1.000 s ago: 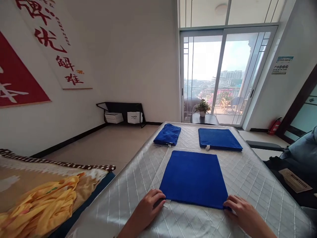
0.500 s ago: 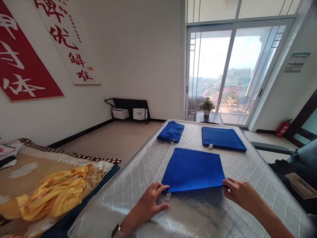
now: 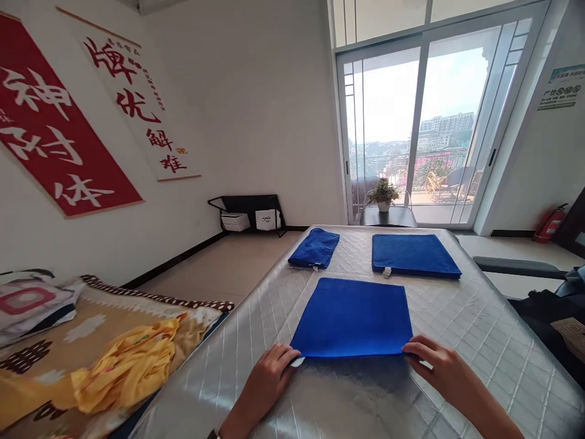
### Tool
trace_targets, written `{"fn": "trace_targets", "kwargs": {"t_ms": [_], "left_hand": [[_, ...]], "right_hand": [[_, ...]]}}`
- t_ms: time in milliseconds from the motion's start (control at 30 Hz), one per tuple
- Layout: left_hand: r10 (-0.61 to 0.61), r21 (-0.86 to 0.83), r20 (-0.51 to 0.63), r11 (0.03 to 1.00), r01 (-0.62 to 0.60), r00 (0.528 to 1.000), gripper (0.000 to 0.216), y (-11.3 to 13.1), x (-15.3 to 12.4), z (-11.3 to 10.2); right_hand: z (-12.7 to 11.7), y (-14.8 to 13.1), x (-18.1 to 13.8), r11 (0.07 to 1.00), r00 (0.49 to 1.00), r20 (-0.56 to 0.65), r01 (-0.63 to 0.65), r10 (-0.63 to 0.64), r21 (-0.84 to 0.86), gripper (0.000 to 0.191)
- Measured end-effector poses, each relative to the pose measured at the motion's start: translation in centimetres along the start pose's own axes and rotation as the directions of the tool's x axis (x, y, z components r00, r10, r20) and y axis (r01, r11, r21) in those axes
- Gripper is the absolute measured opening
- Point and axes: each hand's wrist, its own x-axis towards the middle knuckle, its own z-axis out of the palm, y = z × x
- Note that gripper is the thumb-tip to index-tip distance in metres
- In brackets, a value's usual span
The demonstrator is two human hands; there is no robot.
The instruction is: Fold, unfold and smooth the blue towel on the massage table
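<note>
A flat blue folded cloth (image 3: 354,317) lies in front of me on the silver quilted table cover (image 3: 457,317). My left hand (image 3: 274,369) pinches its near left corner, where a small white tag (image 3: 298,361) sticks out. At the near right corner, my right hand (image 3: 432,360) grips the edge between thumb and fingers. Beyond it lie two more blue pieces: a smaller folded cloth (image 3: 315,248) at the far left and a neat folded stack (image 3: 415,254) at the far right, each with a white tag on its near edge.
To the left, a yellow cloth (image 3: 130,366) lies crumpled on a patterned blanket (image 3: 91,329). A potted plant (image 3: 384,194) stands on a dark chair (image 3: 388,217) past the table's far edge. A black armrest (image 3: 516,267) and dark bag (image 3: 543,323) are on the right.
My left thumb and fingers have closed on the cloth's near left corner; before, the thumb was spread away. My view has turned slightly left. The right hand keeps its grip.
</note>
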Motion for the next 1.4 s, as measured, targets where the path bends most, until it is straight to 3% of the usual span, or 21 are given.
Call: {"fn": "trace_targets", "kwargs": {"t_ms": [200, 400, 700, 900, 1000, 1200, 1400], "left_hand": [[0.094, 0.157, -0.086, 0.984, -0.08, 0.992, 0.027, -0.3, -0.1, 0.2], [0.026, 0.242, -0.134, 0.97, 0.007, 0.991, 0.032, -0.3, -0.6, -0.2], [0.022, 0.191, -0.171, 0.982, 0.011, 0.985, 0.039, 0.8, -1.0, -1.2], [-0.017, 0.068, -0.151, 0.997, 0.027, 0.988, 0.032, 1.6, -0.3, -3.8], [-0.029, -0.059, -0.082, 0.998, 0.025, 0.996, 0.028, 2.7, 0.7, -6.0], [-0.003, -0.115, 0.241, 0.993, 0.031, 0.97, 0.027, 6.7, 2.7, -10.2], [0.008, -0.394, 0.309, 0.911, 0.121, 0.951, 0.026, 7.7, 4.3, -13.6]], "right_hand": [[-0.9, -0.8, 0.1, 0.994, 0.993, -0.108, 0.042, -0.053, -0.102, 0.02], [-1.2, -1.6, 0.4, 0.978, 0.97, -0.216, 0.069, -0.111, -0.195, 0.022], [-3.4, -3.0, 1.3, 0.922, 0.935, -0.272, 0.116, -0.226, -0.369, 0.019], [-6.8, -5.1, 2.0, 0.861, 0.926, -0.236, 0.15, -0.294, -0.486, 0.022], [-9.1, -5.4, 2.2, 0.841, 0.928, -0.217, 0.153, -0.303, -0.518, 0.023], [-13.8, -5.9, 2.7, 0.766, 0.921, -0.154, 0.195, -0.358, -0.613, 0.026], [-17.3, -5.9, 2.1, 0.682, 0.897, -0.148, 0.201, -0.417, -0.703, 0.029]]}}
